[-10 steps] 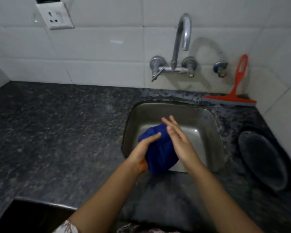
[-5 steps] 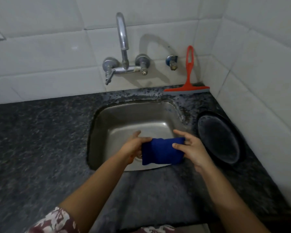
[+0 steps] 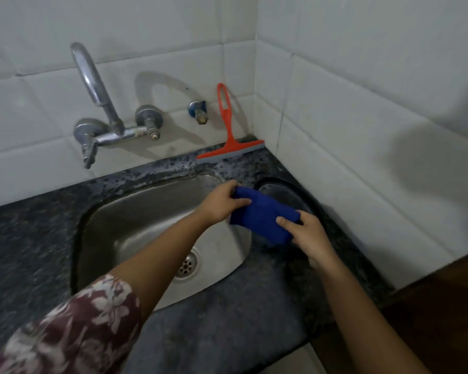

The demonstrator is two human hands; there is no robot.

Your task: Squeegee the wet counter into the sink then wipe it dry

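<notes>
Dark speckled worktop [image 3: 227,333] runs along the front of the sink [image 3: 135,228]. Over the sink's right rim both hands hold a folded blue cloth [image 3: 262,217]. The left hand [image 3: 222,202] reaches across the basin and pinches the cloth's far corner, thumb on top. The right hand [image 3: 308,236], just right of the sink, pinches the near corner. Each grip is closed on the cloth, which is stretched flat between them.

The wiping stage looks about to begin. The cloth should go down flat, pressed with a spread palm, and be drawn in overlapping strokes towards the sink. A dark dish [image 3: 289,190] lies right of the sink under the cloth; whether they touch cannot be told. Behind the sink the squeegee [image 3: 229,136] leans on the tiles.
</notes>
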